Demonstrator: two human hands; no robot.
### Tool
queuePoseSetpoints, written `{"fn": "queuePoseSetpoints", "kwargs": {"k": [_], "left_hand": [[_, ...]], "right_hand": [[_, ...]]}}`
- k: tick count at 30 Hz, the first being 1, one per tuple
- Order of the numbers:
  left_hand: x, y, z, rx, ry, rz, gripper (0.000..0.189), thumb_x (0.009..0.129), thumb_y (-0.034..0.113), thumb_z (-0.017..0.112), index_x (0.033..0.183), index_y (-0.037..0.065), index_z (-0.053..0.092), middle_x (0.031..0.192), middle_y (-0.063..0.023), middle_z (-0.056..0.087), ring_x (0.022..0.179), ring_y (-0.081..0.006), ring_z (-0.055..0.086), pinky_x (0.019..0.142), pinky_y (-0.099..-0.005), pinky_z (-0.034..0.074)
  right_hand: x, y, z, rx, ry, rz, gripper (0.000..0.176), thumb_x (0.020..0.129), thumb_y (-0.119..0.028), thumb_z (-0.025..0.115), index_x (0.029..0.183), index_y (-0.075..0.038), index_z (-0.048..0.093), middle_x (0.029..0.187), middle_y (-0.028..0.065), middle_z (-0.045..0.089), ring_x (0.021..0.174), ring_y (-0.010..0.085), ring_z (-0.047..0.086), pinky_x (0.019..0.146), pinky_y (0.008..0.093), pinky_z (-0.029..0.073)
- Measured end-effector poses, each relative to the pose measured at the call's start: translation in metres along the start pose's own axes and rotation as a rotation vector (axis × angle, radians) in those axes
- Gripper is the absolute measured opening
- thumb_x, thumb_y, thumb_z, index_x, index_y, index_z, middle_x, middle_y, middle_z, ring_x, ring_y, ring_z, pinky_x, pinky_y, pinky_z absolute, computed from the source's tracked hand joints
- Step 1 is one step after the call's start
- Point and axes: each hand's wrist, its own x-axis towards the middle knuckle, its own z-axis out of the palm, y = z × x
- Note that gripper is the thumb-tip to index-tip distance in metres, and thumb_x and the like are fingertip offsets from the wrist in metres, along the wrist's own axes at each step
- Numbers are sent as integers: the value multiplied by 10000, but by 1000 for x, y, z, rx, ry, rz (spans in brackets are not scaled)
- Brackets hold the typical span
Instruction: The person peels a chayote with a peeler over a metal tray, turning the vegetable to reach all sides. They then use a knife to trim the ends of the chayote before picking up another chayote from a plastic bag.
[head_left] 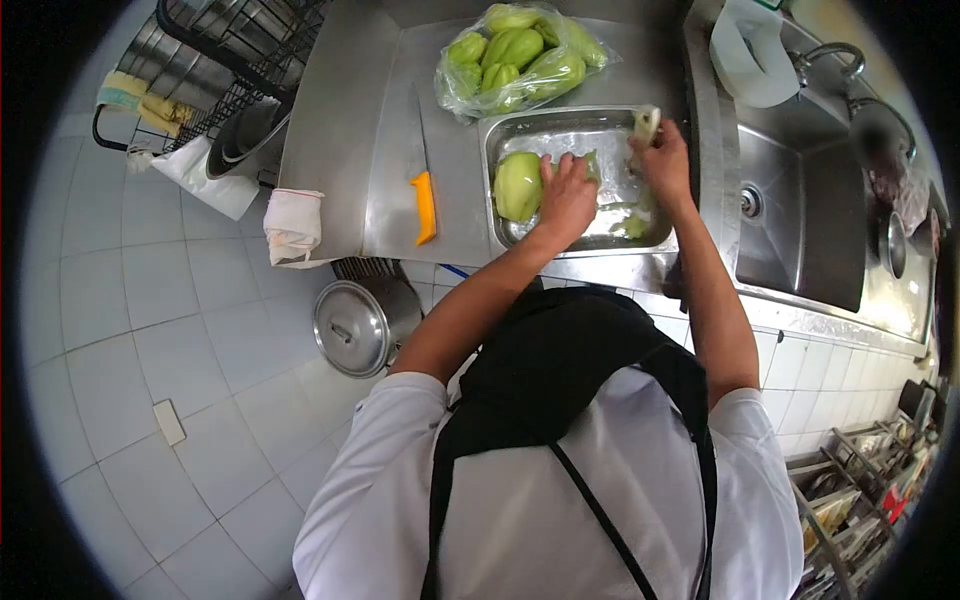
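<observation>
A rectangular metal tray point(495, 128) lies on the steel counter. At its left side sits a peeled pale green chayote-like vegetable point(517, 187). My left hand point(568, 196) is over the tray just right of that vegetable, its fingers bent downward; green bits show beside the fingertips. My right hand point(664, 160) is over the tray's right side, fingers wrapped round a pale-handled tool point(646, 125), whose lower part is blurred. Green peelings point(634, 226) lie in the tray's lower right. Behind the tray, a clear plastic bag holds several green vegetables point(513, 46).
A knife with an orange handle point(425, 208) lies left of the tray. A folded white cloth point(294, 224) hangs over the counter's left edge. To the right is a sink point(775, 200) with taps. A lidded pot point(350, 328) stands on the floor below the counter.
</observation>
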Motion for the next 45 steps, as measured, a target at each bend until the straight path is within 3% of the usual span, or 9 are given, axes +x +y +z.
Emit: {"fn": "queuePoseSetpoints", "kwargs": {"k": [5,6,9,10,13,15,22,35,45], "left_hand": [[-14,-5,46,219,143,98,233,843,115,543,909,0,734,1298,-210,542,1348,-404,363,1105,-702,142],[-15,0,32,260,-100,60,249,851,98,563,1051,70,708,1478,-217,405,1421,-429,275,1121,-722,55],[-13,0,-31,36,-93,61,159,804,87,622,940,80,706,1447,-222,431,1401,-433,312,1122,-718,80],[-19,-10,-36,-70,101,18,80,741,68,685,820,67,675,1426,-230,445,1383,-424,344,1130,-682,134],[-34,-36,-36,-336,266,-454,535,766,127,758,1262,53,573,1383,-254,465,1297,-440,411,1115,-518,276],[-42,-53,-15,-211,215,-426,737,750,193,794,1379,29,446,1369,-266,462,1282,-441,418,1105,-495,300],[-14,-46,-16,-453,140,-666,970,596,236,900,1410,45,411,1283,-249,482,1205,-405,467,1034,-450,399],[4,-55,2,-2085,254,-891,501,887,244,686,1309,58,491,1192,-117,612,1109,-290,603,955,-460,500],[11,-39,2,-2288,239,-888,383,958,342,523,1185,35,540,1110,-148,625,1009,-279,628,902,-438,511]], "right_hand": [[-6,10,39,-759,-234,-22,255,813,-113,617,1047,-15,590,1001,258,691,964,429,677,817,507,552],[-5,17,45,-778,-263,-32,241,830,-129,587,1041,-12,599,969,253,692,963,431,675,819,505,554],[0,3,34,-746,-208,-75,255,850,-160,598,1066,-25,600,971,247,692,958,441,666,799,510,546],[1,-8,25,-667,-139,-79,265,852,-173,608,1078,-34,602,971,244,692,944,447,665,793,510,542],[1,-23,-2,-427,38,-81,300,854,-208,646,1111,-60,603,970,237,690,917,463,656,781,508,529],[11,-19,-11,-261,106,-103,330,849,-229,679,1132,-78,602,962,240,685,922,474,641,781,500,518],[2,-9,16,621,-83,-11,122,968,-74,579,1073,-25,541,898,63,671,795,150,642,724,318,516],[-27,-36,28,1158,-246,301,115,1022,-123,502,1099,-53,452,912,99,613,864,265,689,711,360,613],[-31,-51,35,1091,-313,295,109,1036,-128,465,1131,-75,459,935,91,609,890,252,670,751,359,591]]}}
